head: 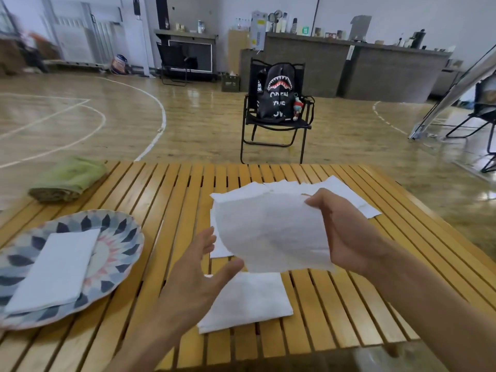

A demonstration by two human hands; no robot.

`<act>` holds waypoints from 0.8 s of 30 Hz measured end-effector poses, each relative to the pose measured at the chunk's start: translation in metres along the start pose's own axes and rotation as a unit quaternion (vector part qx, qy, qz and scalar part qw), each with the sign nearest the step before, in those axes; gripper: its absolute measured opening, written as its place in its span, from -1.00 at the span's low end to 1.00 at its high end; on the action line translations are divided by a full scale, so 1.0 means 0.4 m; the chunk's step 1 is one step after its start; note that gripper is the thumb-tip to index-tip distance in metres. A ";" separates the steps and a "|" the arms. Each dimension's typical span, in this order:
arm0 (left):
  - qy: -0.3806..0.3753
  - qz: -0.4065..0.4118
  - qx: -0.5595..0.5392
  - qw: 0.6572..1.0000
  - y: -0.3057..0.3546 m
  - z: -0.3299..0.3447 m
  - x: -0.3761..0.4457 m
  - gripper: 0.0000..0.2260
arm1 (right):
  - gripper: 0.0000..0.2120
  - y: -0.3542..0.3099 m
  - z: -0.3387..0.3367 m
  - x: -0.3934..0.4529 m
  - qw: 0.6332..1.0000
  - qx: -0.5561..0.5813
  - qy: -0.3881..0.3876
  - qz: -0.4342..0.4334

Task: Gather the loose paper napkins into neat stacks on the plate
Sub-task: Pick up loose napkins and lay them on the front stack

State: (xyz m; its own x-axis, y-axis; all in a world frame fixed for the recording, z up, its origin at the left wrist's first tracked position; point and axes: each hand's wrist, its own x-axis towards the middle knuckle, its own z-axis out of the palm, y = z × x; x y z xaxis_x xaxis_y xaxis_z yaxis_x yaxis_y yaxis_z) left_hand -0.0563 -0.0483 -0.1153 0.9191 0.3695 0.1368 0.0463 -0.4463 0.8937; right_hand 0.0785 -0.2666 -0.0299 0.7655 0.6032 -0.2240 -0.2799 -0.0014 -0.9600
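Note:
My right hand pinches a white paper napkin by its right edge and holds it up above the slatted wooden table. My left hand is open just left of and below that napkin, fingers straight, holding nothing. A patterned plate sits at the left with a neat stack of folded napkins on it. Another folded napkin lies on the table under my hands. Several loose napkins lie spread behind the lifted one.
A rolled green cloth lies at the table's far left corner. Beyond the table stands a black folding chair with a backpack on it, on a wooden gym floor.

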 end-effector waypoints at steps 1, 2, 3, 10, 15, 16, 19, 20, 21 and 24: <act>-0.001 0.004 -0.057 0.998 0.009 -0.004 0.001 -0.33 | -0.54 0.001 0.003 -0.004 0.999 0.029 -0.017 0.010; -0.007 0.007 -0.113 0.994 0.016 -0.009 0.000 -0.39 | -0.52 0.003 0.005 -0.007 0.998 0.060 -0.032 0.018; -0.019 0.006 -0.167 0.986 0.025 -0.013 -0.003 -0.43 | -0.52 0.005 0.008 -0.007 0.995 0.087 -0.045 0.026; 0.031 0.002 -0.275 0.961 0.048 -0.022 -0.015 -0.44 | -0.55 0.071 0.012 0.006 0.992 0.088 -0.076 0.048; 0.081 0.010 -0.242 0.967 0.033 -0.027 -0.012 -0.44 | -0.53 0.139 0.027 0.002 1.000 -0.024 0.000 0.004; 0.085 0.016 -0.224 0.971 0.030 -0.028 -0.012 -0.49 | -0.52 0.140 0.031 -0.001 0.998 -0.054 0.016 -0.025; 0.094 0.044 -0.162 0.981 0.023 -0.029 -0.014 -0.75 | -0.68 0.129 0.049 -0.016 0.985 -0.143 0.009 -0.096; 0.097 0.051 -0.138 0.984 0.020 -0.030 -0.016 -0.80 | -0.73 0.126 0.054 -0.022 0.981 -0.157 0.008 -0.109; 0.098 0.056 -0.118 0.986 0.017 -0.030 -0.017 -0.82 | -0.76 0.125 0.059 -0.025 0.979 -0.166 0.012 -0.118; 0.096 0.064 -0.079 0.990 0.011 -0.030 -0.018 -0.80 | -0.79 0.130 0.062 -0.029 0.973 -0.183 0.028 -0.136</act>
State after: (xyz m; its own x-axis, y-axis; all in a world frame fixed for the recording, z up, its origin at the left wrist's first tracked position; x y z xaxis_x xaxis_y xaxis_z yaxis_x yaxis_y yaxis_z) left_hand -0.0676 -0.0432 -0.1071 0.8209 0.4735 0.3192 -0.1415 -0.3729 0.9170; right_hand 0.0409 -0.2538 -0.0731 0.8162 0.5758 0.0474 0.1545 -0.1385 -0.9782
